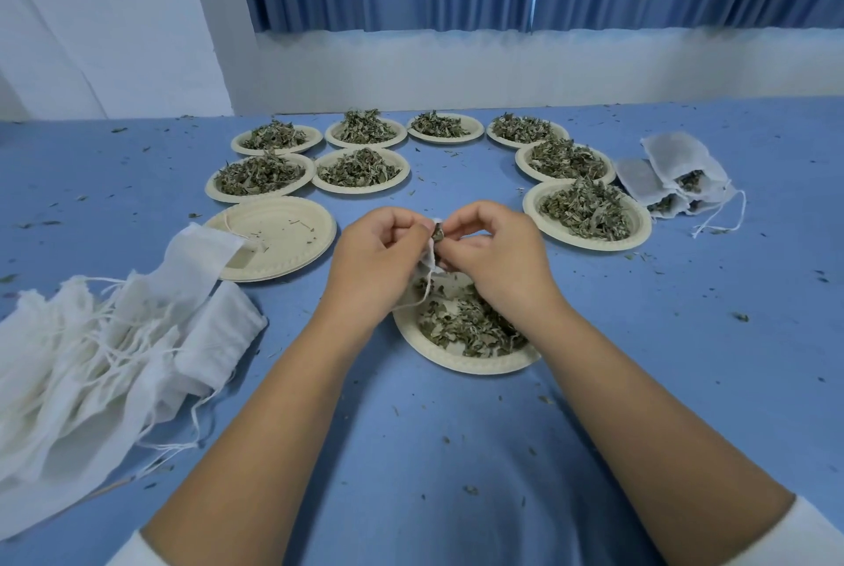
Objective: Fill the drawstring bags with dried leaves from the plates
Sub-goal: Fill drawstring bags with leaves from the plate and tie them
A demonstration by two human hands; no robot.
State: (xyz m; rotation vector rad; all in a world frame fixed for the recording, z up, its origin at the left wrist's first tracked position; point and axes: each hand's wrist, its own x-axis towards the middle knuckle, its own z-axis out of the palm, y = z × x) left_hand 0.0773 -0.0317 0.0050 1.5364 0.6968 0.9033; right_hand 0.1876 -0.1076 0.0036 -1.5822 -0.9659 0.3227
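A small white drawstring bag hangs between my hands above a cream plate that holds a thin layer of dried leaves. My left hand grips the bag's mouth, and its string dangles toward the plate. My right hand pinches a clump of dried leaves right at the bag's opening. Most of the bag is hidden behind my fingers.
Several plates heaped with leaves stand in an arc at the back. An empty stacked plate lies at left beside a pile of empty bags. Filled bags lie at the far right. Leaf crumbs dot the blue table.
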